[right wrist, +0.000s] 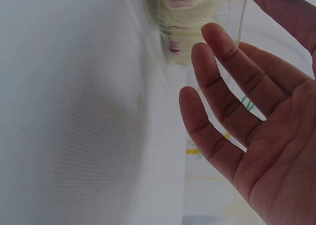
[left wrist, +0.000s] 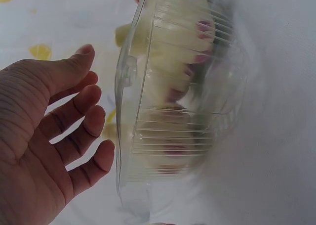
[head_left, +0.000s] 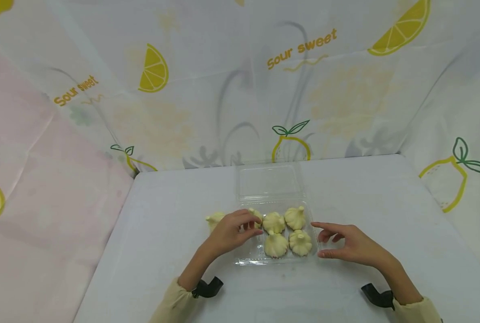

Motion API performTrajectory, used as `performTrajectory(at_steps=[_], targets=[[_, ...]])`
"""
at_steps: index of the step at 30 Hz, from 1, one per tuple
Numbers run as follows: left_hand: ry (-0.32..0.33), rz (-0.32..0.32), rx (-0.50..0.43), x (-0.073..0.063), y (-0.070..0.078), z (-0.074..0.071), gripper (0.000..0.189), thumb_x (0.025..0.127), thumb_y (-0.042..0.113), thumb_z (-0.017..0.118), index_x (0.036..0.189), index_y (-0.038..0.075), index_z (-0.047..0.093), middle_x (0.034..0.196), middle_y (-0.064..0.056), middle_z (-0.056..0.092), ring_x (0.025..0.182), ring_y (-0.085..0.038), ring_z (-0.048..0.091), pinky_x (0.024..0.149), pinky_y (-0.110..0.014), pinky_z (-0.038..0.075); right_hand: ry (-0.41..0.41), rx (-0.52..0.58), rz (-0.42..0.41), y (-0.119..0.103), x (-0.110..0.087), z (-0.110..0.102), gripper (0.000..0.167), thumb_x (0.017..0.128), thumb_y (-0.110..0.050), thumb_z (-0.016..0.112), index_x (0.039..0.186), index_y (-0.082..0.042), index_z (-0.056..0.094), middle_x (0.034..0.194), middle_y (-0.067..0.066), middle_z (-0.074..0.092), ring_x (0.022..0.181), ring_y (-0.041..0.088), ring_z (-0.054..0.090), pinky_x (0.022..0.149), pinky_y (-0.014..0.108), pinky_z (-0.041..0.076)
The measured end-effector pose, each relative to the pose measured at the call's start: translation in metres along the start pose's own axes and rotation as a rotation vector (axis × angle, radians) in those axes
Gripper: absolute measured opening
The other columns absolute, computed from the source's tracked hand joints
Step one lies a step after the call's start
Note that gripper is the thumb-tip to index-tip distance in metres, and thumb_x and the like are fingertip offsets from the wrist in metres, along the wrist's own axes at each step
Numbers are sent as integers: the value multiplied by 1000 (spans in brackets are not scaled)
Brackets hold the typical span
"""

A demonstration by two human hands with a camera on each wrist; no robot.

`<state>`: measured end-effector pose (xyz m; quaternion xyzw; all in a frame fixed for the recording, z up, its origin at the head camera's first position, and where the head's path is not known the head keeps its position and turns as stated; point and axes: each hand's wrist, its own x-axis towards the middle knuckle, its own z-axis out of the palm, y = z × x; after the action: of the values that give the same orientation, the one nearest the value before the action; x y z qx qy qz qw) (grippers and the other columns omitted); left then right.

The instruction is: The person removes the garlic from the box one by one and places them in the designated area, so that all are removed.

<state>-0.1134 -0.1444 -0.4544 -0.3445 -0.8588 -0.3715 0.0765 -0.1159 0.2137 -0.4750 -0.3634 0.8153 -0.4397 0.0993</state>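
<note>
A clear plastic clamshell box [head_left: 250,261] lies on the table with its lid [head_left: 270,181] folded back. In it sit several pale garlic bulbs [head_left: 276,245], with purple streaks visible through the box wall [left wrist: 148,131] in the left wrist view. My left hand [head_left: 233,231] hovers over the box's left side, fingers loosely bent and holding nothing; it partly hides one bulb [head_left: 257,216]. Another garlic bulb [head_left: 214,219] lies outside, left of the box, partly behind that hand. My right hand [head_left: 351,244] is at the box's right side, fingers spread; whether the index fingertip touches the rim, I cannot tell.
A white cloth covers the table [head_left: 175,197]. Behind and at both sides hangs a curtain [head_left: 207,112] printed with lemons and lettering. Each wrist wears a black curved mount [head_left: 209,287].
</note>
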Motion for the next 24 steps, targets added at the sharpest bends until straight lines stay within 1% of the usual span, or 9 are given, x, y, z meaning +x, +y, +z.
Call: performTrajectory(at_steps=[8,14,19,24], targets=[[-26,35,-2,4,2,4,20,84,15,80,100,7,73,83,7,59,73,-7,54,62,-17,45,3,-5,1,1,-1,0,69,82,-22,82,141,-6,52,100,-4,68,91,15,65,73,35,54],[-61,28,41,5,5,7,23,85,16,79,105,7,73,87,6,62,76,-9,57,64,-16,45,1,-3,15,0,0,0,68,82,-24,82,141,-6,52,100,-6,68,91,15,65,74,35,54],[-89,32,58,4,5,10,23,88,17,77,109,7,73,93,2,65,80,-10,61,68,-17,46,4,-1,3,1,-1,1,70,81,-22,82,142,-7,52,100,-4,68,91,15,65,74,35,54],[-118,11,85,2,5,12,21,89,18,75,109,11,74,92,4,65,80,-9,60,69,-16,46,10,9,-14,2,-1,1,70,81,-22,83,142,-7,52,99,-3,68,90,16,65,73,35,54]])
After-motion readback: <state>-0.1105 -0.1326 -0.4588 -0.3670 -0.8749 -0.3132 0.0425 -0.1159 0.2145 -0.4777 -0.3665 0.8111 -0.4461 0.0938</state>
